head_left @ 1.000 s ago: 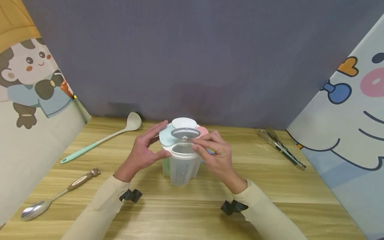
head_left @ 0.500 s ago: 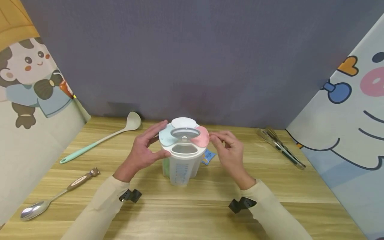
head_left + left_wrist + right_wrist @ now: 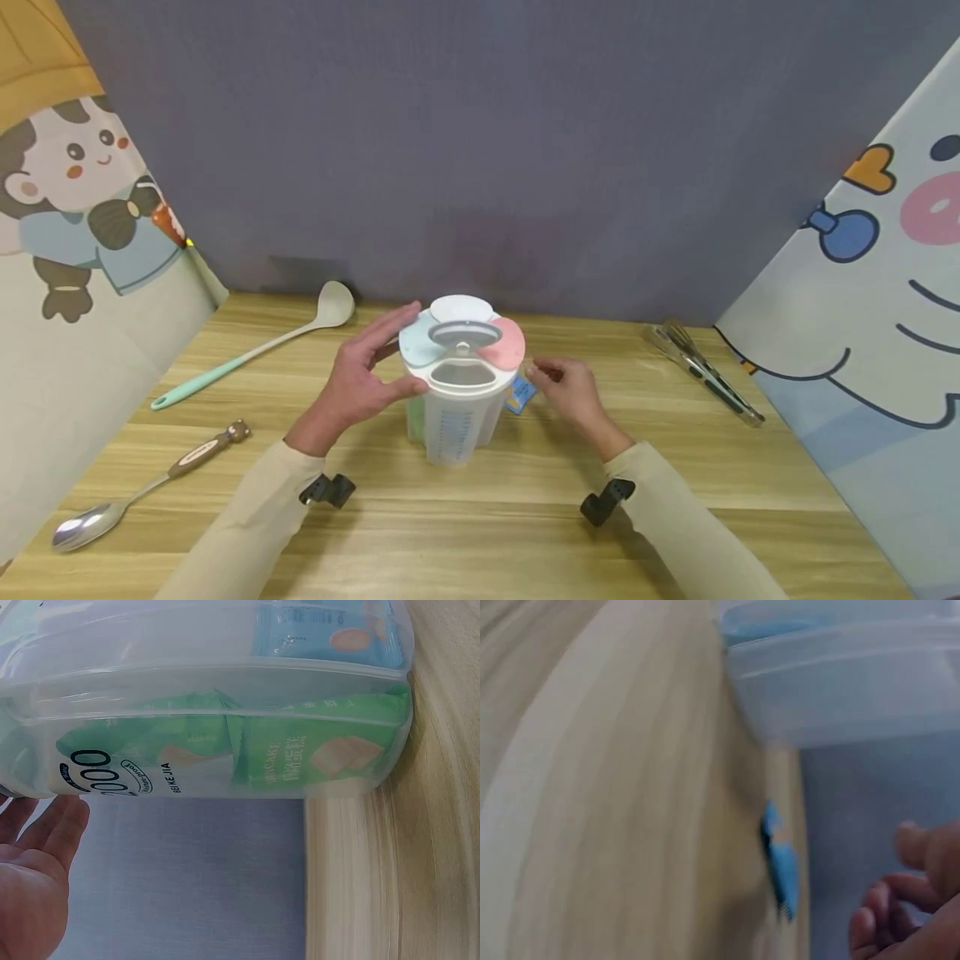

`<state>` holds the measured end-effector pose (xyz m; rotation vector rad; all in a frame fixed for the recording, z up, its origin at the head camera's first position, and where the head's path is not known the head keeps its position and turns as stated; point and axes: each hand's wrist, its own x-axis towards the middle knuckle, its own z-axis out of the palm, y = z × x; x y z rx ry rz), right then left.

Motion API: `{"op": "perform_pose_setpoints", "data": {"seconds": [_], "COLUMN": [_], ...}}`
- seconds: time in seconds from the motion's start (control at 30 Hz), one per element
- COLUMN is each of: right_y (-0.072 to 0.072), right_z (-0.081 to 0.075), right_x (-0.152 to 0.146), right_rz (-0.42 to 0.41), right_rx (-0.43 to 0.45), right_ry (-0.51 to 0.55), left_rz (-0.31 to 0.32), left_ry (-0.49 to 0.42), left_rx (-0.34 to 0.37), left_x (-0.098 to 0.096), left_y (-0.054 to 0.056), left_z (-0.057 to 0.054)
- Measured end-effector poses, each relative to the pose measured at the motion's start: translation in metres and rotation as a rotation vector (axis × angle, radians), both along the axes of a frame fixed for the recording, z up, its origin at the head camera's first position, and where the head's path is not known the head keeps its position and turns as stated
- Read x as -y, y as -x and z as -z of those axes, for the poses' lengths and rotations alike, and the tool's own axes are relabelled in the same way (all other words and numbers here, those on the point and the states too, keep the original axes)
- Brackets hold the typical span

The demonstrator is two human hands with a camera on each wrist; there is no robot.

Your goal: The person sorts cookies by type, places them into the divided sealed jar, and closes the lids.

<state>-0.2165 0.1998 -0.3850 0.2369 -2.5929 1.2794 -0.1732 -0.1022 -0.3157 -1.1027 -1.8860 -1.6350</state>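
Observation:
A clear storage container (image 3: 452, 429) stands upright on the table. Its round lid has pale blue, white and pink flaps, and a grey flap (image 3: 463, 333) stands raised behind an opening at the front. Green packets (image 3: 300, 750) and a blue packet (image 3: 330, 634) show through its walls in the left wrist view. My left hand (image 3: 363, 379) holds the lid's left side, thumb at the front, fingers toward the back. My right hand (image 3: 570, 393), fingers loosely curled and holding nothing, hovers right of the container, near a small blue packet (image 3: 521, 393) lying on the table.
A ladle (image 3: 333, 304) with a mint handle lies at the back left. In front of it is a metal spoon (image 3: 90, 525) with a brown bear handle. Metal tongs (image 3: 701, 371) and a whisk (image 3: 678, 335) lie at the right. A grey panel (image 3: 480, 167) closes the back.
My right hand has drawn back from the raised grey flap, moving right past the pink flap and down toward the blue packet, which has come into full view. My left hand has stayed.

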Motion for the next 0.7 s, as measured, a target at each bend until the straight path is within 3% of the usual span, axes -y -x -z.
{"op": "perform_pose_setpoints", "data": {"seconds": [0.17, 0.3, 0.7], "right_y": [0.007, 0.01, 0.013], "right_z": [0.013, 0.021, 0.033], "right_x": [-0.007, -0.009, -0.009], "right_rz": [-0.023, -0.023, -0.029], "right_rx": [0.137, 0.191, 0.134], "right_ry": [-0.141, -0.244, -0.31], "left_rz": [-0.004, -0.006, -0.009], "left_ry": [0.004, 0.007, 0.011], "left_rx": [-0.006, -0.007, -0.013], "left_x": [0.0, 0.0, -0.001], "left_y": [0.0, -0.001, 0.0], "left_z": [-0.001, -0.001, 0.0]}}
